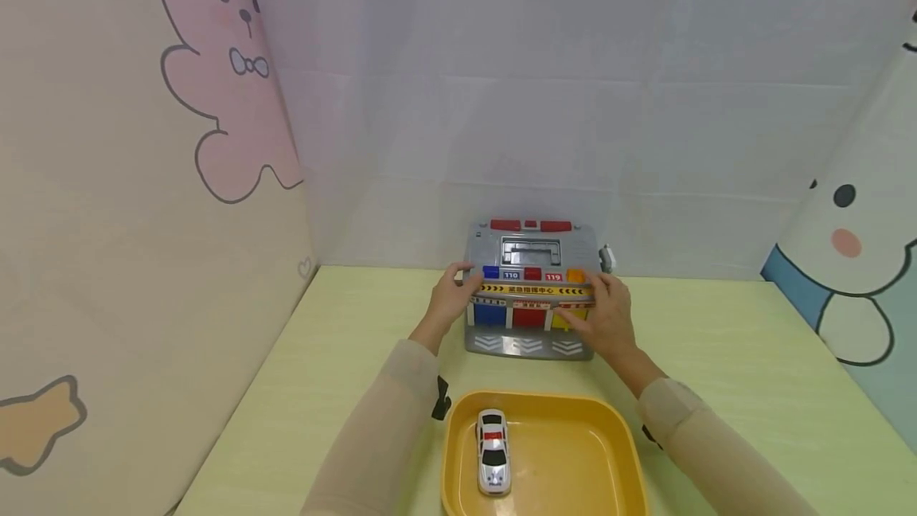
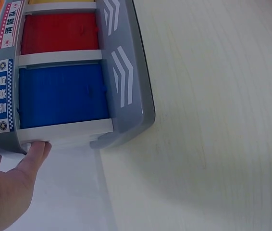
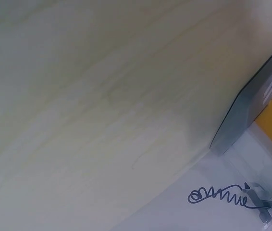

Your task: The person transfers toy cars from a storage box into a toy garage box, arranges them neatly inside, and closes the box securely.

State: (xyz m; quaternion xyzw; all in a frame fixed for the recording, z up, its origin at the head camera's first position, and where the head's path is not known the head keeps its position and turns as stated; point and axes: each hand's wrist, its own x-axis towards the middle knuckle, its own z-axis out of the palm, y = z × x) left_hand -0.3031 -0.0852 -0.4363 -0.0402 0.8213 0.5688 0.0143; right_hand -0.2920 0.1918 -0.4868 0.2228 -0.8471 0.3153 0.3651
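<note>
A grey toy garage (image 1: 528,343) with a blue, a red and a yellow door stands at the back against the wall. At its left edge, my left hand (image 1: 451,297) grips the roof's overhang; in the left wrist view the fingers (image 2: 36,155) bend round the side beside the blue door (image 2: 61,94). My right hand (image 1: 607,317) holds the right end of the overhang, thumb across the front near the yellow door and the other fingers on top. Only a sliver of that hand shows in the right wrist view.
Nearer stands a yellow tray (image 1: 634,468) with a white toy police car (image 1: 493,452) in its left part. A grey handset (image 3: 258,202) on a coiled dark cord hangs at the garage's right side. Printed cloth walls rise behind and on both sides of the table (image 1: 731,357).
</note>
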